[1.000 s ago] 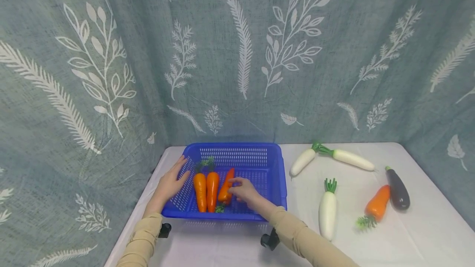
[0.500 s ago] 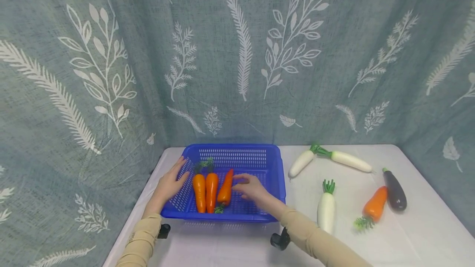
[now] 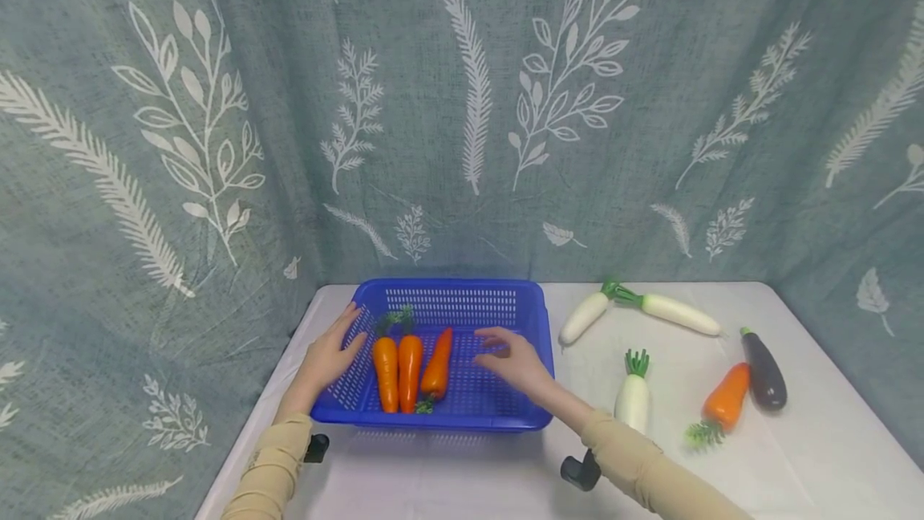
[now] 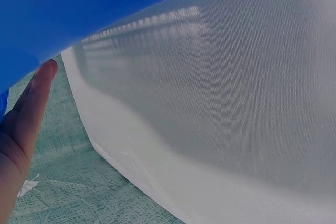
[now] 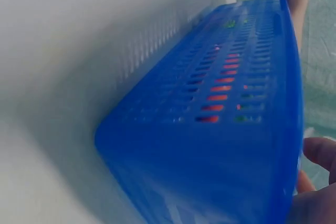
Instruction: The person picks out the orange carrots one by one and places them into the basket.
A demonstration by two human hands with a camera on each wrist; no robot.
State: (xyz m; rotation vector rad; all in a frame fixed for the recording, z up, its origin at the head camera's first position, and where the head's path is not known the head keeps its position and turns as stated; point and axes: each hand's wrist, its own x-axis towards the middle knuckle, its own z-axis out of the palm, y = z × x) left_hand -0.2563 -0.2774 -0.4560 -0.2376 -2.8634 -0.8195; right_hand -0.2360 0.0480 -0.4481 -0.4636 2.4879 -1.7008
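Note:
A blue plastic basket (image 3: 433,421) holds three orange carrots. The left carrot (image 3: 386,375) and the middle carrot (image 3: 410,371) lie side by side with leafy tops at the back; the right-hand carrot (image 3: 436,367) lies with its top toward the front. My left hand (image 3: 328,355) rests at the basket's left rim, fingers extended; the left wrist view shows part of that hand beside the blue wall. Over the right half of the basket, my right hand (image 3: 512,359) hovers with nothing between its loosely bent fingers and thumb, apart from the carrots.
On the white tablecloth to the right lie white radishes, one (image 3: 586,317) beside another (image 3: 678,313) at the back and a third (image 3: 633,404) partly behind the right sleeve. A loose carrot (image 3: 726,400) touches an eggplant (image 3: 763,370). A patterned curtain (image 3: 447,103) hangs behind.
My right hand has left the right-hand carrot and moved rightward inside the basket's outline, fingers parting. That carrot stays in place. My left hand has kept its position at the rim.

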